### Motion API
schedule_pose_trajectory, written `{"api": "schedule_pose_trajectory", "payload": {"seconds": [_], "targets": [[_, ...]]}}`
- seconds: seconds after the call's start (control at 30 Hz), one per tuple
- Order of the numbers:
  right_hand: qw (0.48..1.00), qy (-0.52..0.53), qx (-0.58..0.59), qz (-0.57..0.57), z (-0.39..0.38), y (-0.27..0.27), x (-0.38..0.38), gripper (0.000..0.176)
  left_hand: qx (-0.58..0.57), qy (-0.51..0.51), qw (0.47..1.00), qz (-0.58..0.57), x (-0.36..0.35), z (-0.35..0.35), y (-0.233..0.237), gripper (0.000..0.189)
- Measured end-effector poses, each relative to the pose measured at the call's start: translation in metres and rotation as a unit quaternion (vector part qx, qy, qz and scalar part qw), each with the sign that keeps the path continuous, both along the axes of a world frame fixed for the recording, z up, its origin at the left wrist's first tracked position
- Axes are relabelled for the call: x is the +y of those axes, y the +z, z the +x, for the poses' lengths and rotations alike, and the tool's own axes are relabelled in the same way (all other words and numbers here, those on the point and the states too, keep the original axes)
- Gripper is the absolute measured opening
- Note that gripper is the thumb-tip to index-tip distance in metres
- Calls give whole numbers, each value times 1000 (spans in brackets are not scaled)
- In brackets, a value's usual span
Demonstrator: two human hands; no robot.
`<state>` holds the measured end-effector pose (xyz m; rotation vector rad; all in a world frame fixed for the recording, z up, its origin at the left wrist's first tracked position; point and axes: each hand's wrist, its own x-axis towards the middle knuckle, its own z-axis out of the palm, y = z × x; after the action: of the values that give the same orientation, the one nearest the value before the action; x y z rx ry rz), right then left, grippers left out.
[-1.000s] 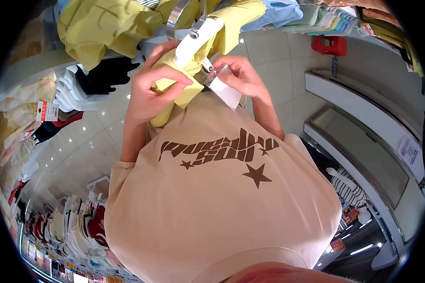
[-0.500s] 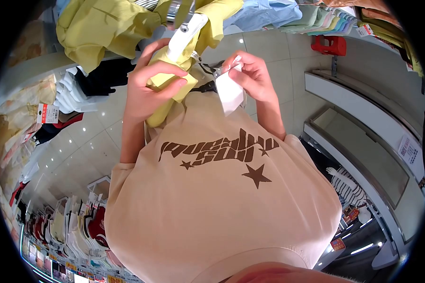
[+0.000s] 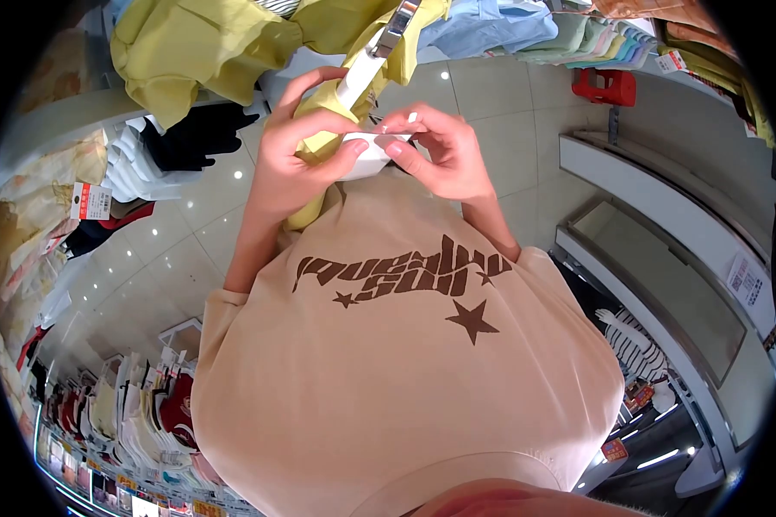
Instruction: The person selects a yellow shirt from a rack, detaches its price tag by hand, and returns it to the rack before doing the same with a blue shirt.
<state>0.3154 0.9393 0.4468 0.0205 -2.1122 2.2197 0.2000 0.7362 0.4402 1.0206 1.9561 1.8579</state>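
Observation:
A white paper tag (image 3: 366,160) is pinched between the thumbs and fingers of both hands, just in front of my chest. My left hand (image 3: 289,146) has its thumb on the tag's left part, with yellow cloth (image 3: 307,212) bunched under its fingers. From the right, my right hand (image 3: 447,159) grips the other end, its fingertips close to the left ones. A white bar-shaped piece (image 3: 362,79) with a shiny metal end (image 3: 398,28) rises just beyond my left fingers, against the yellow cloth.
Yellow garments (image 3: 203,56) hang ahead on the left, beside a light blue one (image 3: 491,30). A red stool (image 3: 603,88) stands on the tiled floor at the upper right. White shelving (image 3: 664,207) lines the right; hanging clothes (image 3: 138,414) fill the lower left.
My right hand has moved left, bringing the white tag to my left hand, which now also holds it. The tag has tilted flatter. The metal-ended white piece has shifted right.

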Motion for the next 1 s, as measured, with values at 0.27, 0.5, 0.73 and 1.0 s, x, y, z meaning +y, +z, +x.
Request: {"api": "schedule_pose_trajectory", "payload": {"seconds": [0.27, 0.5, 0.73, 1.0], "targets": [[997, -22, -12, -77, -2, -3, -1, 12, -7, -9, 1000, 11, 2, 0, 4, 17], [991, -4, -86, -100, -1, 2, 6, 11, -8, -18, 1000, 6, 4, 1, -1, 17], [980, 41, -89, -174, -4, -1, 13, 6, 0, -42, 999, -6, 3, 1, 1, 18], [981, 25, -110, -157, -3, 0, 13, 6, 7, -42, 999, -24, 3, 2, 7, 17]]}}
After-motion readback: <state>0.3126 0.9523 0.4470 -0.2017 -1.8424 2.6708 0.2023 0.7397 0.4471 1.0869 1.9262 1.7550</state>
